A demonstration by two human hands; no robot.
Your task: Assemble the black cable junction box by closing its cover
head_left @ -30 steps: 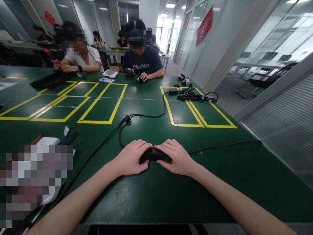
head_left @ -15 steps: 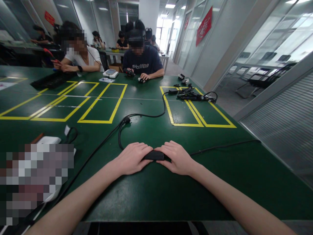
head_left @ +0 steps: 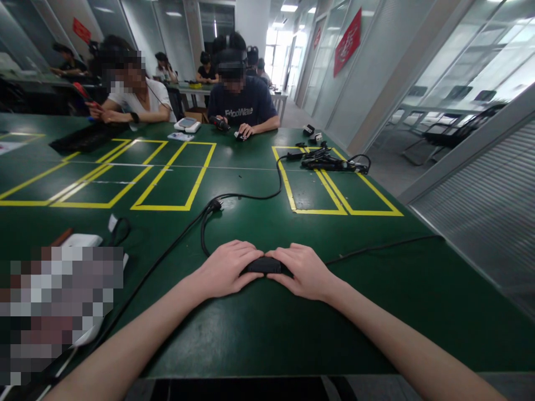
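A black power adapter (head_left: 264, 265) lies low on the green table, with a cord at each end. My left hand (head_left: 229, 267) grips its left part, fingers over the top and thumb along the near side. Around its right part my right hand (head_left: 301, 270) is closed the same way, the fingertips of both hands almost meeting. Both hands cover the adapter's ends. From the left end a black cord loops back to a plug (head_left: 215, 205); on the right a black cable (head_left: 384, 245) runs to the table's right edge.
Another black cord (head_left: 167, 252) crosses the table to a heap of black cables (head_left: 321, 161). Yellow tape (head_left: 161, 208) marks rectangles. A blurred-out object (head_left: 62, 301) lies at left. Across the table, one person (head_left: 242, 106) holds a dark tool; another (head_left: 142, 100) sits further left.
The view has shifted very slightly. Both hands keep their hold on the adapter, which stays in nearly the same place.
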